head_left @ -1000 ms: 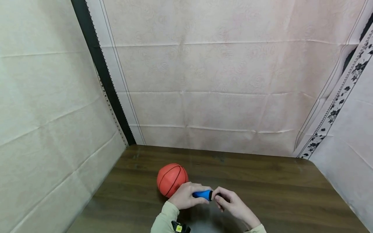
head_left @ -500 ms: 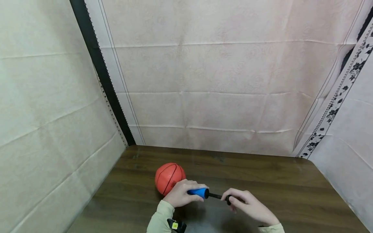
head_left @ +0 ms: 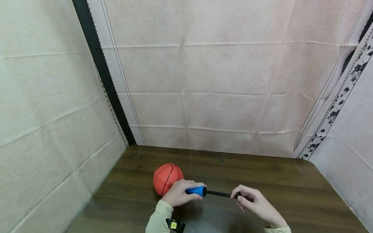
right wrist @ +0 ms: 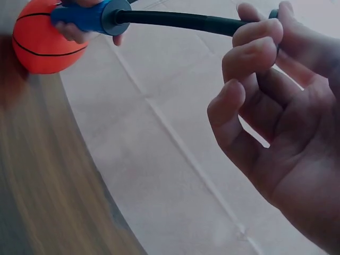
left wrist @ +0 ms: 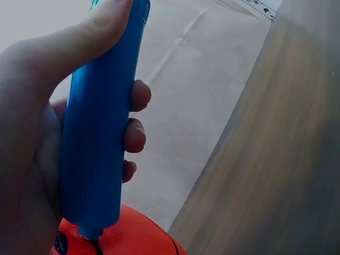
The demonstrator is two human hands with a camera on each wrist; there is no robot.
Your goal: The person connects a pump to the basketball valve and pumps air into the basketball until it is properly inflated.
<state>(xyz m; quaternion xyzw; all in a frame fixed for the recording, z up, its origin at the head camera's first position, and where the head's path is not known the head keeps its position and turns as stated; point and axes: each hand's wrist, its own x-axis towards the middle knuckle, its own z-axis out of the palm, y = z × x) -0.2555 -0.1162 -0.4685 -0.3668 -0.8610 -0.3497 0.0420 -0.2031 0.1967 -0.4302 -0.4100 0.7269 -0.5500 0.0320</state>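
Note:
A blue hand pump (left wrist: 98,133) with a black rod (right wrist: 180,21) lies across between both hands, its nozzle end against an orange ball with black basketball lines (head_left: 167,178). My left hand (head_left: 182,193) wraps round the blue barrel, thumb on one side and fingertips showing on the other in the left wrist view. At the far end of the drawn-out rod, my right hand (head_left: 251,200) pinches the black end piece with its fingers curled. In the left wrist view the narrow tip of the barrel meets the ball's surface.
The brown wood-grain table (head_left: 279,184) lies under the hands. Pale cloth (head_left: 215,81) hangs behind it, and more cloth stands along the left and right sides. A black band with a yellow mark (head_left: 175,225) sits on the left wrist.
My right hand has moved right, drawing the black rod out of the blue barrel. My left hand and the ball have shifted slightly left.

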